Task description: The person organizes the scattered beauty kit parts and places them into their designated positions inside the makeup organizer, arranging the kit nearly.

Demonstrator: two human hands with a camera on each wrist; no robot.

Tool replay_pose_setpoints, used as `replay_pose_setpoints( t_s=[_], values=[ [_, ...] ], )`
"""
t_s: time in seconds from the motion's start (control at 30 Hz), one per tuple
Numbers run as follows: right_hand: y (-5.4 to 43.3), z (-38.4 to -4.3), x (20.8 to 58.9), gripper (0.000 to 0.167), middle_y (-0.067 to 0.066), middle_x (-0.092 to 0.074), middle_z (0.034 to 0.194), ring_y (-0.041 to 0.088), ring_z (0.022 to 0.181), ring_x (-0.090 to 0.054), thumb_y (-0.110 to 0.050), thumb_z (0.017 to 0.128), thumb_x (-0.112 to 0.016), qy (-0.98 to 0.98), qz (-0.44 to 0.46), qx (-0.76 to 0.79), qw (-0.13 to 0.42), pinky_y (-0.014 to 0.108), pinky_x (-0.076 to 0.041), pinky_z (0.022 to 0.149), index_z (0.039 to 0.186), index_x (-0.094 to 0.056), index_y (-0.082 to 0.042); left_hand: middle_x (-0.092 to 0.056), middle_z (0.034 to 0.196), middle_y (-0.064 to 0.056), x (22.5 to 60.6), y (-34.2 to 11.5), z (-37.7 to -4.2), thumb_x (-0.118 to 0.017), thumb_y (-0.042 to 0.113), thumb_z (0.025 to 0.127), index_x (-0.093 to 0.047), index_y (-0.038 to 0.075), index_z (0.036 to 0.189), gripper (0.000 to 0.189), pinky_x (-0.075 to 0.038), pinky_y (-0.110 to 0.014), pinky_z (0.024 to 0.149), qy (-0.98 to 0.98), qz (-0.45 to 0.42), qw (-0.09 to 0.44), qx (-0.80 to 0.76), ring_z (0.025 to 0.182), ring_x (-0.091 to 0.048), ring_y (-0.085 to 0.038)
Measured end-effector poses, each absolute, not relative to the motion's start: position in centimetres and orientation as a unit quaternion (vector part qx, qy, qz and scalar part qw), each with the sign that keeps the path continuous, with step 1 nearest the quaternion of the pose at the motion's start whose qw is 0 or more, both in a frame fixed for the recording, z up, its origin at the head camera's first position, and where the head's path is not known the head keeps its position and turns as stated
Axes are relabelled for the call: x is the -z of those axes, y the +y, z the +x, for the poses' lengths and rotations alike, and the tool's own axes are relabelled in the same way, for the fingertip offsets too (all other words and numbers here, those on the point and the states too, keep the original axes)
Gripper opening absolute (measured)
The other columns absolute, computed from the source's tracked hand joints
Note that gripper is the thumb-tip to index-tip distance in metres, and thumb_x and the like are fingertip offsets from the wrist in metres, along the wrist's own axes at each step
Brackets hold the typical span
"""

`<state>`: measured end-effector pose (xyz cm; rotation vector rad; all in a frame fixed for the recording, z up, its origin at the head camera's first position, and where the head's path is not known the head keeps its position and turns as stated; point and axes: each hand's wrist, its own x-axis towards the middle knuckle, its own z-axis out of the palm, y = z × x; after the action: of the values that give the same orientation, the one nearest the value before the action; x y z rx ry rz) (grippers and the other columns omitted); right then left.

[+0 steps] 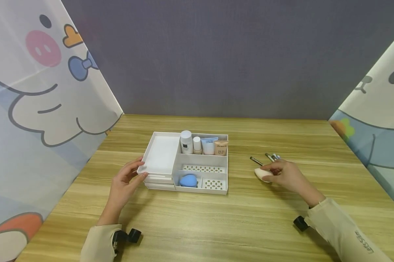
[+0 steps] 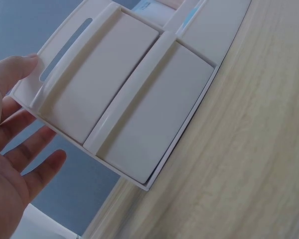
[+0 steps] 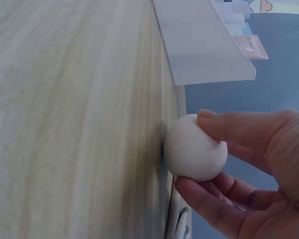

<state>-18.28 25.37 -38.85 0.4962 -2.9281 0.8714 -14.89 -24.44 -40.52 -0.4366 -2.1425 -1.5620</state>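
My left hand grips the front left corner of a white makeup organizer, thumb at the front and fingers along the side. Two drawers on its front stand closed in the left wrist view. On the right side, my right hand pinches a white makeup sponge between thumb and fingers, low at the tabletop. A blue makeup sponge sits in the organizer's front compartment. Behind the right hand lie several makeup brushes, partly hidden by it.
The organizer's back row holds a white bottle, a smaller white-capped bottle, a blue tube and a beige tube. Grey panelling rises behind the wooden table. Cartoon-printed sheets flank both sides.
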Motion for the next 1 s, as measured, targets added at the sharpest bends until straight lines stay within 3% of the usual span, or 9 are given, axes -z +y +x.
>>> replay_pose_setpoints(
  t_s=[0.27, 0.57, 1.0],
  values=[
    [24.6, -18.0, 37.5, 0.029, 0.003, -0.069, 0.093, 0.016, 0.079, -0.061, -0.022, 0.083, -0.083, -0.935, 0.184, -0.299, 0.045, 0.026, -0.051, 0.06, 0.107, -0.077, -0.008, -0.056, 0.131, -0.029, 40.4, -24.5, -14.8, -0.069, -0.02, 0.081, -0.064, -0.011, 0.115, 0.035, -0.05, -0.014, 0.09, -0.783, -0.153, 0.225, 0.56, 0.109, -0.06, -0.002],
    [23.2, -17.7, 36.3, 0.028, -0.002, -0.065, 0.09, 0.014, 0.079, -0.061, -0.019, 0.082, -0.084, -0.923, 0.221, -0.307, 0.067, 0.025, -0.057, 0.065, 0.107, -0.077, -0.007, -0.057, 0.13, -0.03, 40.4, -24.4, -14.8, -0.069, -0.022, 0.08, -0.064, -0.011, 0.113, 0.035, -0.05, -0.014, 0.089, -0.78, -0.158, 0.228, 0.561, 0.109, -0.061, -0.003],
    [20.6, -17.5, 35.6, 0.031, 0.003, -0.066, 0.09, 0.008, 0.069, -0.06, -0.009, 0.077, -0.086, -0.907, 0.26, -0.318, 0.095, 0.022, -0.055, 0.056, 0.106, -0.077, -0.004, -0.057, 0.13, -0.03, 40.6, -24.6, -14.8, -0.068, -0.022, 0.08, -0.065, -0.011, 0.114, 0.035, -0.05, -0.015, 0.09, -0.776, -0.165, 0.23, 0.564, 0.109, -0.061, -0.004]
  ],
)
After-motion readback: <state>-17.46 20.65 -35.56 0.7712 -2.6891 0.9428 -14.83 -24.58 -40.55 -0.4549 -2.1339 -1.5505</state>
